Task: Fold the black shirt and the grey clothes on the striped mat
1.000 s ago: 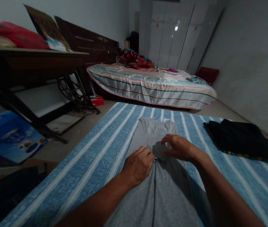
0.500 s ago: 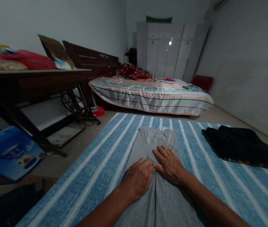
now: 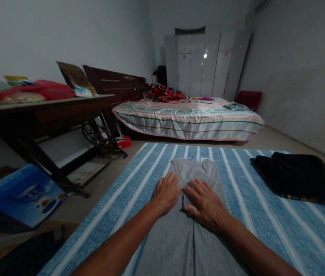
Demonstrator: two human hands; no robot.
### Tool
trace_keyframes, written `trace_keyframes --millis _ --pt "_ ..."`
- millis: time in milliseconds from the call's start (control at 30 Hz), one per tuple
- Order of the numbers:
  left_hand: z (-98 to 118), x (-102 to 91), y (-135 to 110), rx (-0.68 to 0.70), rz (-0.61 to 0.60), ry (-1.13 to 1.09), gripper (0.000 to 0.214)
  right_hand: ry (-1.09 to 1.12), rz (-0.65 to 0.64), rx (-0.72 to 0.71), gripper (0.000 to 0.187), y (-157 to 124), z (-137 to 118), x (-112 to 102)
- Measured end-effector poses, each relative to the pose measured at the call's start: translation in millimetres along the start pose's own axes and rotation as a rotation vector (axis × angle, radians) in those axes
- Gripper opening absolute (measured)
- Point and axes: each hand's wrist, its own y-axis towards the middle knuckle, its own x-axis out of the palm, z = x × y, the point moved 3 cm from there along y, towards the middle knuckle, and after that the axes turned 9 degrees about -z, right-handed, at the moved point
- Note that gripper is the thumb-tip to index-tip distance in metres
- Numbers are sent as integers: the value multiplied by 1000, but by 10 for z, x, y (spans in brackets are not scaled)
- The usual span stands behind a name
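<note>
A grey garment (image 3: 173, 241) lies lengthwise on the blue and white striped cloth (image 3: 113, 195), with a dark line running down its middle. What kind of garment it is, I cannot tell for sure. My left hand (image 3: 167, 193) rests flat on its left side, fingers stretched forward. On the right side my right hand (image 3: 204, 203) presses down, palm on the fabric and fingers spread. Neither hand grips anything. A small white label (image 3: 204, 159) shows at the garment's far end. The near end runs out of view at the bottom.
Folded black cloth (image 3: 300, 178) lies on the striped surface at right. Beyond stands a bed (image 3: 191, 122) with a red floral blanket (image 3: 166, 93). To the left are a treadle sewing table (image 3: 50, 111) and a blue box (image 3: 24, 195). A pale wardrobe (image 3: 199, 69) stands at the back.
My left hand has let go of its pinch at the garment's middle, moved forward and left, and opened flat. My right hand stays on the right side. The view has tilted slightly up.
</note>
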Motion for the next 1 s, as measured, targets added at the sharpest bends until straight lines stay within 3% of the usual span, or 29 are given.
trace_keyframes --millis 100,233,367,533,833,900,1000 --pt "-84 111 16 -79 -49 26 56 6 -44 6 61 8 -12 26" --pt "-65 58 50 -108 3 61 55 12 -79 8 61 11 -12 36" --pt "80 -40 307 -101 79 56 51 11 -101 4 61 14 -27 29" --pt "146 65 634 -173 75 8 53 2 -124 14 61 11 -32 47" --pt "34 126 755 -152 20 -56 64 -4 -133 26 57 1 -70 29" --pt "31 128 771 -143 67 -44 62 -1 -128 28 56 -3 -83 15" --pt "64 117 752 -63 230 -9 49 14 -121 30 56 -6 -85 6"
